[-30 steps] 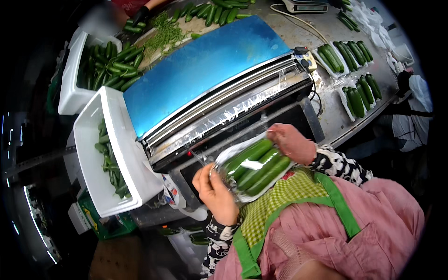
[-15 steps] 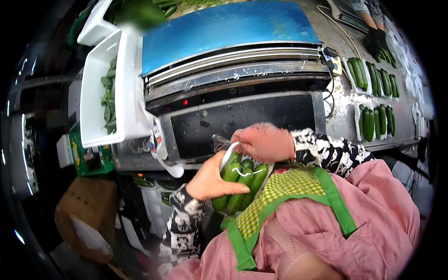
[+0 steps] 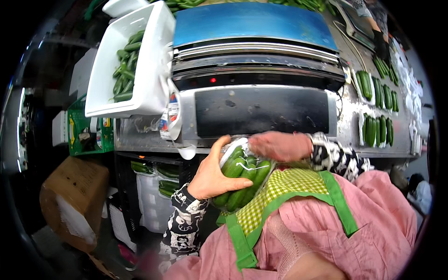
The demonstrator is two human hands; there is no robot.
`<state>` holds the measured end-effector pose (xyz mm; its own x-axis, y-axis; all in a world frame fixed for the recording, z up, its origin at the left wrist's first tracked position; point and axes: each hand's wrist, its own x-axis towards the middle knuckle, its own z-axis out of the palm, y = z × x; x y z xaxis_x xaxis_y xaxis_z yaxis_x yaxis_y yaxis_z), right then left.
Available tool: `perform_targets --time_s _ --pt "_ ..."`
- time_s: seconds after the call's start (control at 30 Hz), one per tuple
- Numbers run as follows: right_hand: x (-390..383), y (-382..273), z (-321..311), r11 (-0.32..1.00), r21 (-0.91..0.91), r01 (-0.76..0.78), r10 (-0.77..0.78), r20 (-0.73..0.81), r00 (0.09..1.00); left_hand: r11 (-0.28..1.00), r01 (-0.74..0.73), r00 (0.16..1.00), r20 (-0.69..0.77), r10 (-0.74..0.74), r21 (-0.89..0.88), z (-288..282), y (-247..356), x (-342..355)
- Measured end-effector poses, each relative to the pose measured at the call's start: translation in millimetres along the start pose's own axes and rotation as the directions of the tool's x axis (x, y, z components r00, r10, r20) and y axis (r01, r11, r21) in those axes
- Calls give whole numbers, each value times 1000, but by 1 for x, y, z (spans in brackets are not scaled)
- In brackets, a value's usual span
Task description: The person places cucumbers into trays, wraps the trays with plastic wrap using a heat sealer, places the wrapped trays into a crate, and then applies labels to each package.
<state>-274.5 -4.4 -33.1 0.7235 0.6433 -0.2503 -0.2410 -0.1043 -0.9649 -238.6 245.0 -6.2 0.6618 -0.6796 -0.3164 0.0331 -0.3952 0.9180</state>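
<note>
Film-wrapped cucumber pack (image 3: pixel 248 173) sat just off the front edge of the surface (image 3: pixel 347 140), in front of the checked apron (image 3: pixel 280 184). Long axis steep, top end toward that edge. Left hand (image 3: pixel 212 179) was grasping its left side, thumb across the face. Pack lay below-left of the right hand (image 3: pixel 282 148), which was at the top end; those fingers were blurred, couldn't tell grip or light contact. Pack underside hidden. Blue-topped wrapping machine (image 3: pixel 256 70) stood beyond; co-worker's dark-gloved hand (image 3: pixel 381 49), surface's far right corner, hard to make out.
</note>
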Motion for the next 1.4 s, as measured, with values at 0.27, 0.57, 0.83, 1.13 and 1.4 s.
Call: perform_targets --time_s 0.27,0.57,0.83,1.13,1.4 --pt "98 -42 91 891 360 -275 263 83 961 977 -107 984 -157 79 -183 -80 -68 -87" --pt "154 -42 128 812 285 -510 494 132 860 396 -632 353 -702 -618 -666 -148 -290 -205" --pt "187 -40 146 905 46 -423 417 101 903 717 -538 -92 -814 -573 -444 -194 -419 -194" --pt "195 -35 152 913 -13 -407 407 6 913 683 -461 -35 -758 -651 -566 -189 -457 -176" --pt "191 -30 157 927 -60 -369 365 -76 928 585 732 -62 -889 -454 -350 -213 -456 -145"
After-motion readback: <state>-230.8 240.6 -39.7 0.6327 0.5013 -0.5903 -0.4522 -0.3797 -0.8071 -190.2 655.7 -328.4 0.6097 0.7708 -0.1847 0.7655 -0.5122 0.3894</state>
